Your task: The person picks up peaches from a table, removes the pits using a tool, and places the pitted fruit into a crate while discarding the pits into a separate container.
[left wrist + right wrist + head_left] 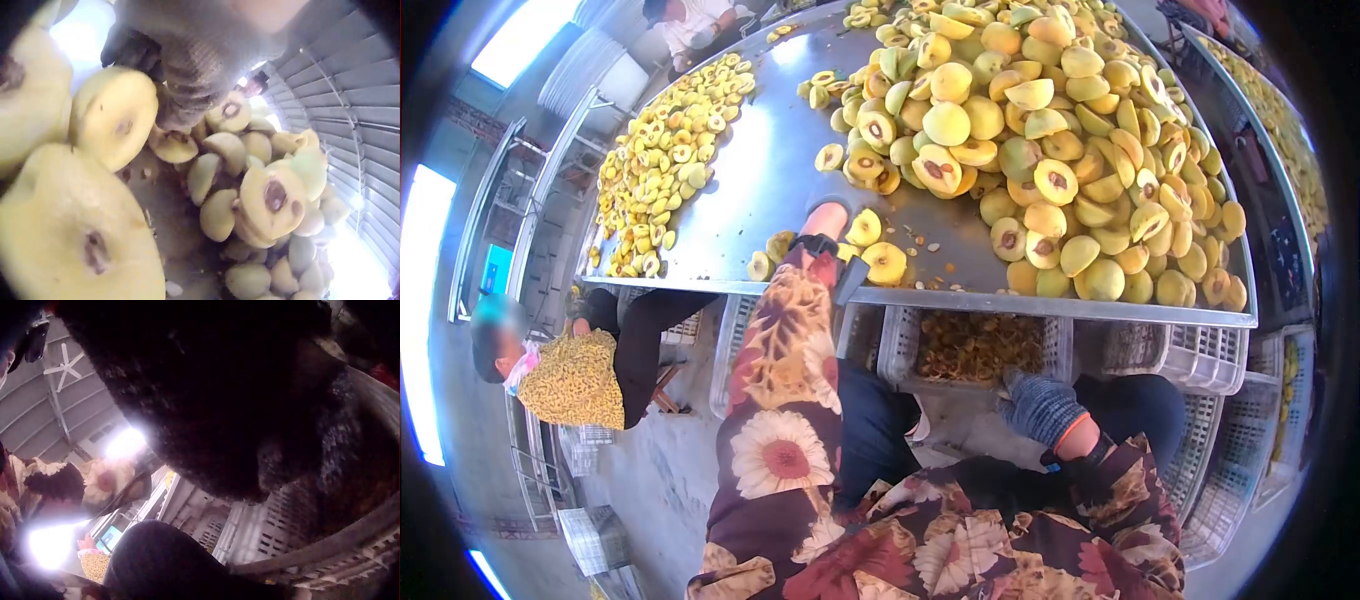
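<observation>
My gloved left hand [200,65] reaches over the metal table, its fingers curled down onto a yellow peach half [175,149] at the near side of the heap. In the head view the left glove [837,203] is mostly lost against the grey metal. Several cut peach halves [885,263] lie beside that wrist, near the table's front edge. Below the table, my right hand [1045,408], in a blue-grey knitted glove, is at the near rim of a white crate [897,345] of brown scraps [980,345]. I cannot tell whether its fingers hold anything; the right wrist view is very dark there.
A large heap of peaches [1020,150], many halved, covers the table's right side. More halves [665,150] spread along the left side of the table [750,180]. White baskets [1180,355] stand underneath at right. A seated person [575,370] is at left, another at the far end.
</observation>
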{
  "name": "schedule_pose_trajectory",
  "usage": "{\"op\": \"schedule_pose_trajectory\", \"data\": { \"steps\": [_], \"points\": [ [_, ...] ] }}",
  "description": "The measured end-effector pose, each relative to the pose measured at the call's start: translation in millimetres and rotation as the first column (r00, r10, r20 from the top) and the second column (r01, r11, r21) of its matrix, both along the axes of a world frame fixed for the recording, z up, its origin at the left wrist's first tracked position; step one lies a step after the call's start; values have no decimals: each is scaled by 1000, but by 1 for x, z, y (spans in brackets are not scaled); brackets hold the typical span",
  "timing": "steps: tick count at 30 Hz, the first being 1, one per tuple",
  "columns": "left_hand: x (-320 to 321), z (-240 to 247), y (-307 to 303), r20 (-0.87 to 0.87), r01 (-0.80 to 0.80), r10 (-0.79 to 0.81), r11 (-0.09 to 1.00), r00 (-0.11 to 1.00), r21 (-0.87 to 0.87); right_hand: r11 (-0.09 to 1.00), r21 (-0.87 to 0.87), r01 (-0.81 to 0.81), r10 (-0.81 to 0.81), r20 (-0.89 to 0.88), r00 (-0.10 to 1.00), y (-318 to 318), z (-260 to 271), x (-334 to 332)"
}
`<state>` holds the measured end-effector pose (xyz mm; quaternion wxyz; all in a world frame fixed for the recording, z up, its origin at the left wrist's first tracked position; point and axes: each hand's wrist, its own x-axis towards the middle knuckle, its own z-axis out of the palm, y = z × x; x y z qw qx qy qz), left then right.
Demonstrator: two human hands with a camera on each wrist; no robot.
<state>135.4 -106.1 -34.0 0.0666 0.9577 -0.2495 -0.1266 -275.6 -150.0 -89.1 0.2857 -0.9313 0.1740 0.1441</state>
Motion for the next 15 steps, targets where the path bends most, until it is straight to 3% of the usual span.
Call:
{"op": "schedule_pose_trajectory", "data": {
  "steps": [2, 4, 8, 9, 11, 13, 15],
  "points": [
    [-8, 17, 17, -78, -11, -7, 973, 997, -230, 1000, 12, 3, -3, 30, 1000, 0, -4, 1],
    [-2, 11, 34, -163, -105, 27, 863, 986, -495, 1000, 14, -11, 11, 65, 998, -1, -10, 1],
    [-12, -9, 56, -124, -36, -93, 637, 988, -770, 994, 89, 65, -64, -12, 998, 4, 4, 14],
    [-25, -9, 59, -188, -74, -163, 531, 969, -844, 987, 121, 110, -133, 199, 971, 5, 8, 19],
    [-78, 18, 65, -407, -257, -261, 462, 875, -849, 960, 209, 184, -272, 566, 778, 12, 15, 25],
    [-130, 43, 68, -560, -397, -348, 440, 752, -806, 904, 272, 331, -425, 671, 608, 14, 51, 43],
    [-170, 50, 74, -662, -488, -394, 457, 638, -743, 636, 726, 263, -715, 425, 555, 19, 81, 58]
  ]
}}
